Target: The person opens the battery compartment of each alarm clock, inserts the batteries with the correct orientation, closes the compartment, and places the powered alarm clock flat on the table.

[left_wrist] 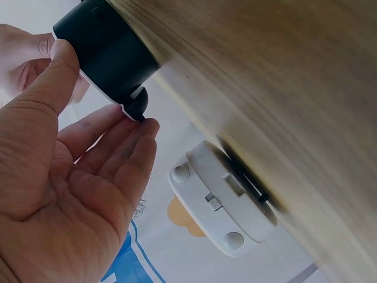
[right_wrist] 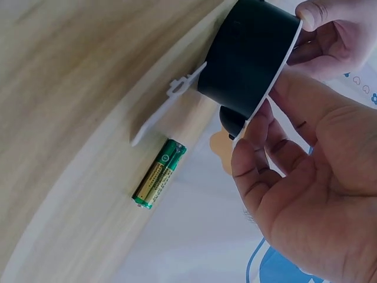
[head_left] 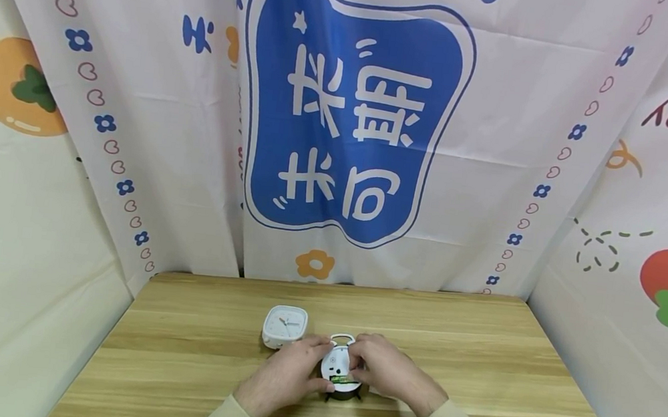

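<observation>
A dark green alarm clock (left_wrist: 106, 50) lies with its white back (head_left: 327, 369) facing up, its handle pointing away from me. A green battery (head_left: 344, 379) shows in the open compartment on that back. My left hand (head_left: 289, 371) holds the clock's left side, thumb at the rim and fingertips by a bell (left_wrist: 136, 103). On the other side my right hand (head_left: 387, 369) grips the clock's edge with bent fingers, its thumb over the back near the compartment. What lies under the right thumb is hidden.
A white square clock (head_left: 285, 325) sits behind my left hand. On the wooden table (head_left: 175, 354), right of the green clock, lie a white battery cover (right_wrist: 168, 106) and a loose green and gold battery (right_wrist: 159, 174). A printed curtain (head_left: 500, 117) hangs behind the table.
</observation>
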A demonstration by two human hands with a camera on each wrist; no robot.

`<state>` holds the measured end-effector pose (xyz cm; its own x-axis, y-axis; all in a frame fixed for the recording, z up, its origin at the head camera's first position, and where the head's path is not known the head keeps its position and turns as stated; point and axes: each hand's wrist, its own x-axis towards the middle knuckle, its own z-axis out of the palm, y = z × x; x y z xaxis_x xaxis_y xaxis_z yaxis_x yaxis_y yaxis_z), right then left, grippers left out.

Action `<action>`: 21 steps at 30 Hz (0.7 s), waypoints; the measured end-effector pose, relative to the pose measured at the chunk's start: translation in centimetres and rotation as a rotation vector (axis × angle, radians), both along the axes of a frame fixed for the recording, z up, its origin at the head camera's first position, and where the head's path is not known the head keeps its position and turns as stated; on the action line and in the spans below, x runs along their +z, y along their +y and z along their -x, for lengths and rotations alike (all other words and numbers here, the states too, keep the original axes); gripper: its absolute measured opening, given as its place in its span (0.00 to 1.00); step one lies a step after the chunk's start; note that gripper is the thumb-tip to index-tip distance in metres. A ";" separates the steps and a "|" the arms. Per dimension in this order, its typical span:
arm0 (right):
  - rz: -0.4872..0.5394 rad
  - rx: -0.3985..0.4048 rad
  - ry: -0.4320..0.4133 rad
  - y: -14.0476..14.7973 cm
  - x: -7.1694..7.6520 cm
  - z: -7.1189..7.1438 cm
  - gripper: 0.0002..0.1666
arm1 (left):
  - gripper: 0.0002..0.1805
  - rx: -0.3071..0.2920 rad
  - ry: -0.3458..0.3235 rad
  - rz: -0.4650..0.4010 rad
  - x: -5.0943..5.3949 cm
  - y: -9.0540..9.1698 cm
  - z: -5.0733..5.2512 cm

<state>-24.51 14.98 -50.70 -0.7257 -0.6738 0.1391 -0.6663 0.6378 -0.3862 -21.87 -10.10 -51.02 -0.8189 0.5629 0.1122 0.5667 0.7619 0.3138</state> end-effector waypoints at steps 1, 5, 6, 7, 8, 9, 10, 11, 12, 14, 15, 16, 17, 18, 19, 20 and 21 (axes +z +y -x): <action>0.005 0.013 0.000 0.1 -0.1 0.1 0.18 | 0.41 0.000 0.000 -0.001 0.0 0.0 0.0; 0.027 0.065 0.029 0.5 -1.2 0.8 0.18 | 0.41 0.001 0.005 -0.001 -0.1 -0.1 0.0; 0.019 0.059 0.023 0.4 -1.1 0.7 0.18 | 0.40 0.000 0.009 -0.001 -0.1 -0.1 0.0; 0.010 0.052 0.019 0.4 -1.0 0.7 0.18 | 0.40 -0.002 0.014 -0.003 -0.1 -0.1 0.0; 0.001 0.042 0.015 0.3 -0.9 0.6 0.18 | 0.40 -0.003 0.018 -0.004 -0.1 -0.1 0.0; -0.016 0.016 -0.010 0.0 0.0 0.1 0.18 | 0.40 -0.005 0.021 -0.007 -0.1 -0.1 0.0; -0.027 0.007 -0.010 -0.1 0.2 -0.1 0.18 | 0.41 -0.006 0.024 -0.007 -0.1 -0.2 0.0; -0.033 0.000 -0.009 -0.2 0.3 -0.2 0.18 | 0.41 -0.008 0.027 -0.009 0.0 -0.2 0.0; -0.041 -0.008 -0.010 -0.3 0.5 -0.3 0.18 | 0.41 -0.009 0.028 -0.011 0.0 -0.2 0.0; -0.042 -0.019 -0.015 -0.4 0.6 -0.5 0.18 | 0.41 -0.009 0.028 -0.014 0.0 -0.2 -0.1; -0.033 -0.026 -0.030 -0.3 0.6 -0.5 0.18 | 0.41 -0.008 0.028 -0.013 0.1 -0.2 -0.1; -0.022 -0.033 -0.045 -0.3 0.5 -0.6 0.18 | 0.40 -0.006 0.026 -0.009 0.0 -0.1 -0.1; -0.006 -0.041 -0.065 -0.2 0.4 -0.6 0.18 | 0.40 -0.002 0.021 -0.006 0.0 -0.1 -0.1; 0.010 -0.050 -0.086 -0.1 0.3 -0.6 0.18 | 0.41 0.002 0.017 -0.001 0.1 -0.1 -0.1; 0.026 -0.058 -0.104 0.0 0.2 -0.6 0.18 | 0.41 0.005 0.012 0.003 0.1 0.0 -0.1; 0.042 -0.065 -0.122 0.0 0.1 -0.6 0.18 | 0.41 0.010 0.006 0.006 0.1 0.0 -0.1; 0.051 -0.068 -0.128 0.1 0.0 -0.6 0.17 | 0.41 0.015 -0.001 0.011 0.1 0.1 -0.1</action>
<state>-23.87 15.10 -50.73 -0.7831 -0.6172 0.0755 -0.5659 0.6570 -0.4981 -21.79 -10.03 -50.94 -0.8271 0.5520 0.1053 0.5552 0.7734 0.3060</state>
